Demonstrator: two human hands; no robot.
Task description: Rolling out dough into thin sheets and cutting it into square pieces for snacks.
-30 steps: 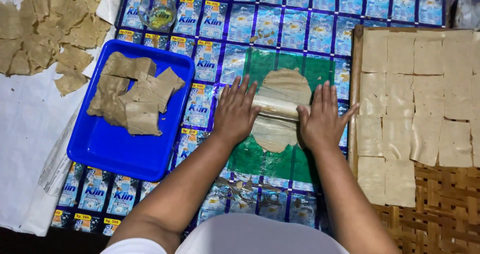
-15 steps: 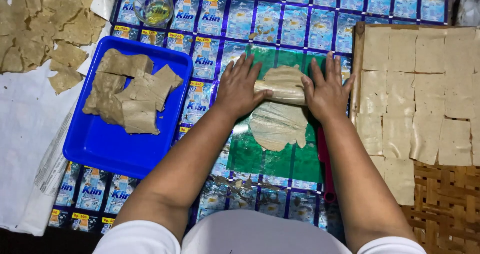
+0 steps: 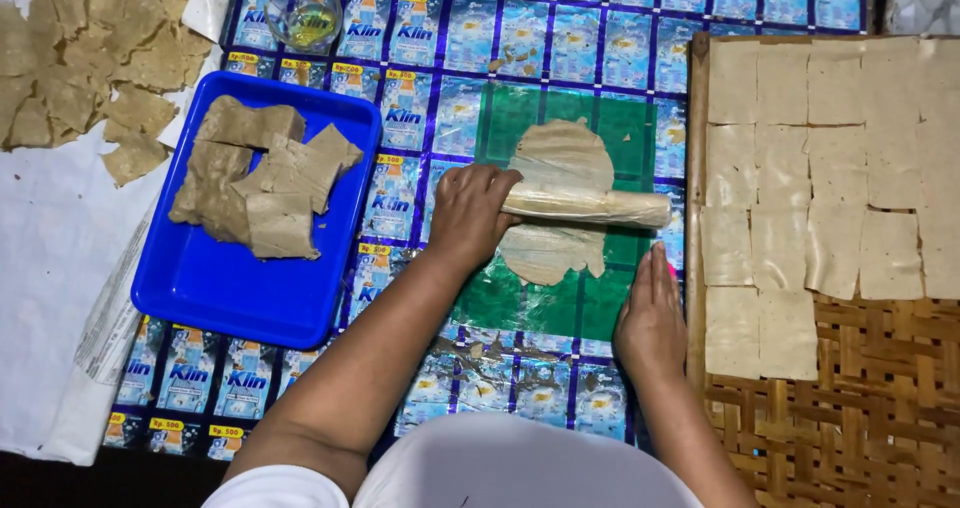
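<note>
Grip: left hand (image 3: pixel 470 213) curled over the near end of the rolling pin (image 3: pixel 585 206); right hand (image 3: pixel 652 318) flat, fingers together, on the mat beside it.
Dough (image 3: pixel 560 158): under the pin, thin, soft, probably tears easily; lift by its edges.
Pin: stiff, plastic-wrapped, likely slippery.
Mat (image 3: pixel 480 58): joined blue sachet packs, green sheet (image 3: pixel 625 128) under the dough.
Left of grip: blue tray (image 3: pixel 200 288) of dough slabs.
Right: cut squares (image 3: pixel 810 168) on a woven tray.

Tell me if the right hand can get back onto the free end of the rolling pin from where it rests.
Probably yes: the right hand lies flat on the mat just below the rolling pin, whose right end is uncovered, with nothing between them.
</note>
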